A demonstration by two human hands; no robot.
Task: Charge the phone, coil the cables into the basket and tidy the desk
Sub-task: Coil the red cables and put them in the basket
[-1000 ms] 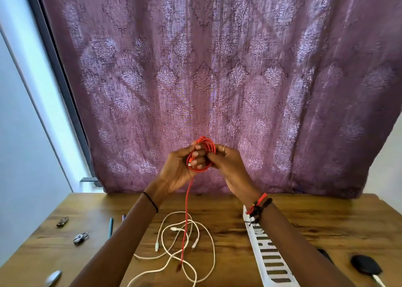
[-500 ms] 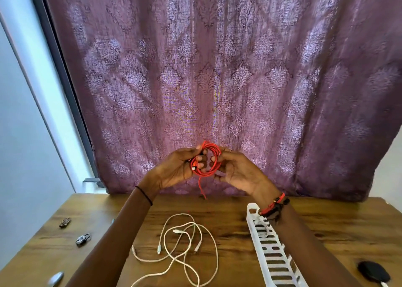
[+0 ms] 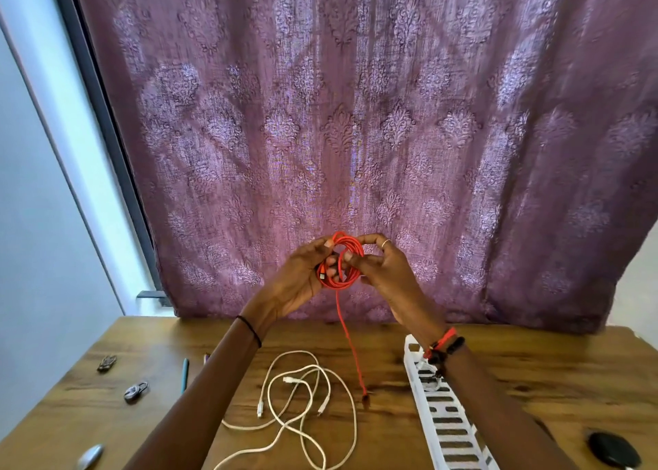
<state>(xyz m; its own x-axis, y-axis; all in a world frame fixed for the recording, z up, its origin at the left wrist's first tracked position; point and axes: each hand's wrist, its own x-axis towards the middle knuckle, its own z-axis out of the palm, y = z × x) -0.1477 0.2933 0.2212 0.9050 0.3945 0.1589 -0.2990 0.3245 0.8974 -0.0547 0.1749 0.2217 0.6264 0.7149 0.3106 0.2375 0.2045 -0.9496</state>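
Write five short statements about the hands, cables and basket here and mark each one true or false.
1. The left hand and the right hand both hold the red cable. True.
2. The white cable is coiled inside the basket. False: it lies loose on the desk, left of the basket.
3. A tail of the red cable hangs down from the coil. True.
4. The red coil rests on the desk. False: it is held up in front of the curtain.
5. The pen lies right of the basket. False: it lies on the left side of the desk.
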